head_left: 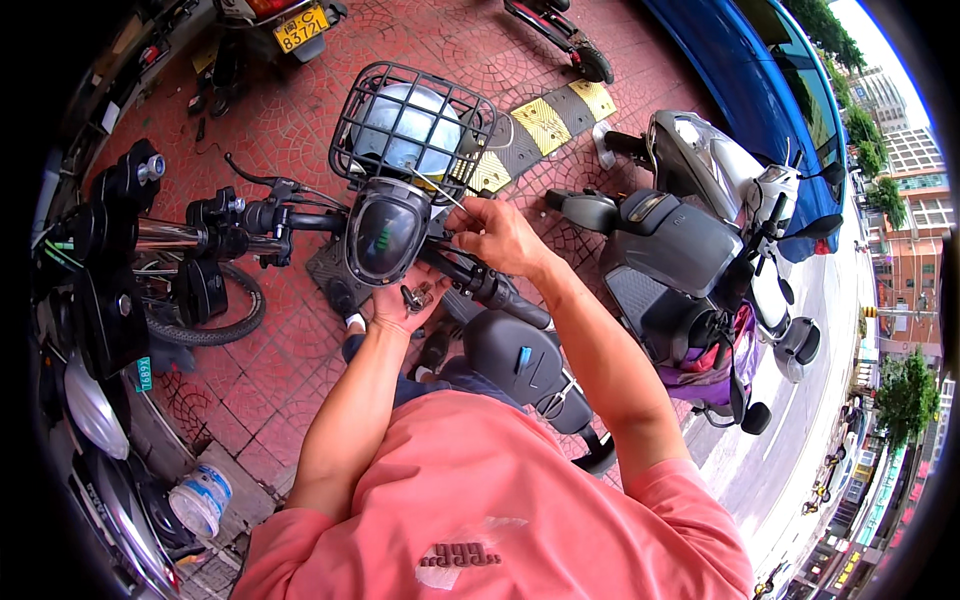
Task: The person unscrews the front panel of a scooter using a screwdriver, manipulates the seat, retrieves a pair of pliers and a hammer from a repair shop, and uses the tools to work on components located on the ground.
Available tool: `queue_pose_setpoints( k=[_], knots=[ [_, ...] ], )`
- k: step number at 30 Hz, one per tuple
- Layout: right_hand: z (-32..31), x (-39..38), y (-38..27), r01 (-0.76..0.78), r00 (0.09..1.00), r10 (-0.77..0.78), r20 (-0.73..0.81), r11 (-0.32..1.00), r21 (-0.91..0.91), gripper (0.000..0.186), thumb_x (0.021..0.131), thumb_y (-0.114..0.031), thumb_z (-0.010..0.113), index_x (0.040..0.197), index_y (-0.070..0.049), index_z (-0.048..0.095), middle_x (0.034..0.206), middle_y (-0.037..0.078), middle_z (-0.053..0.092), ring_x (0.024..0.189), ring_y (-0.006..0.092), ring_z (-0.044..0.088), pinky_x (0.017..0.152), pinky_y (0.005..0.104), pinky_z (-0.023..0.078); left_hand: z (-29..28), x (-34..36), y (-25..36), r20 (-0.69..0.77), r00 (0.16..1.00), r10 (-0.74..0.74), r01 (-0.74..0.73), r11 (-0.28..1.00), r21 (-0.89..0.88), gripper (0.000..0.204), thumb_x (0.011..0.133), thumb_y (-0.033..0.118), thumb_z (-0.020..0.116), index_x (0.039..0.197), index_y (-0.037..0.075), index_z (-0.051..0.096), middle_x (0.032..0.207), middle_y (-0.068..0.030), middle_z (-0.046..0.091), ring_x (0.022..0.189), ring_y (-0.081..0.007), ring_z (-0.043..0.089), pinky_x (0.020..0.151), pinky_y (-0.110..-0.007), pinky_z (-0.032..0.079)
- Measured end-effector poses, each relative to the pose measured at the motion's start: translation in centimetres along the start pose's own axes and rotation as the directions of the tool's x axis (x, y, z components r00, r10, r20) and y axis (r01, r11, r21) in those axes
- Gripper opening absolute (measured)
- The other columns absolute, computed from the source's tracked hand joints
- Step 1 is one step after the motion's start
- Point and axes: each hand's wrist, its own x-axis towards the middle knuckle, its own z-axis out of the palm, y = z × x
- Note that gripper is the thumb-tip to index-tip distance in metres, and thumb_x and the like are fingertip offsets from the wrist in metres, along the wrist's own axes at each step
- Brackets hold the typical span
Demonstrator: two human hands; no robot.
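Pink shirt [480,490] hides elbows; left hand [405,305] cups unclear small parts [417,296].

A single view comes from a wide fisheye camera worn on the person's head, looking steeply down over a pink shirt [480,500] and both bare forearms, which enter from the lower edge. It sits close above the work: the left hand [405,305] and right hand [500,235] fill the centre at the black handlebar of an electric scooter [480,280], with the black wire front basket [415,130] just beyond. Toward the rim, straight lines bend: red patterned paving [300,130] curves at the top, and a street with buildings [900,250] tilts along the right. No second view shares the scene.
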Motion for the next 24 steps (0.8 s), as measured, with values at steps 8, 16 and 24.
queue_pose_setpoints(
  k=[8,16,24],
  knots=[
    [-0.4,-1.5,-2.7,-0.069,0.996,0.073,0.051,0.995,-0.073,0.019,0.082,-0.006,0.070,0.101,-0.001,0.069,0.079,0.005,0.067,0.077,0.0119,0.062,0.069,0.0320,0.050,-0.1,-0.3,0.1,-0.062,0.997,0.052,-0.040,0.984,0.174,0.042,0.096,0.038,0.061,0.121,0.005,0.062,0.123,-0.0151,0.069,0.115,-0.0292,0.066,0.087,-0.043,0.057],
    [0.1,-2.0,-1.6,-0.211,0.977,0.210,0.034,0.977,0.032,0.019,0.086,-0.009,0.070,0.101,0.003,0.072,0.084,0.008,0.073,0.075,0.0140,0.067,0.071,0.0313,0.054,1.8,-1.9,-0.8,-0.075,0.997,-0.015,0.031,0.975,0.218,0.030,0.090,0.025,0.068,0.115,0.009,0.067,0.117,-0.0091,0.072,0.111,-0.0240,0.068,0.078,-0.041,0.059],
    [0.7,-2.5,-1.8,-0.249,0.967,0.249,-0.048,0.968,0.010,0.019,0.086,-0.012,0.071,0.098,0.003,0.073,0.081,0.010,0.073,0.071,0.0161,0.067,0.067,0.0332,0.053,0.9,-2.0,-0.4,-0.135,0.990,-0.026,0.062,0.961,0.270,0.035,0.088,0.029,0.070,0.116,0.008,0.067,0.119,-0.0112,0.072,0.110,-0.0257,0.069,0.079,-0.040,0.058]
  ],
)
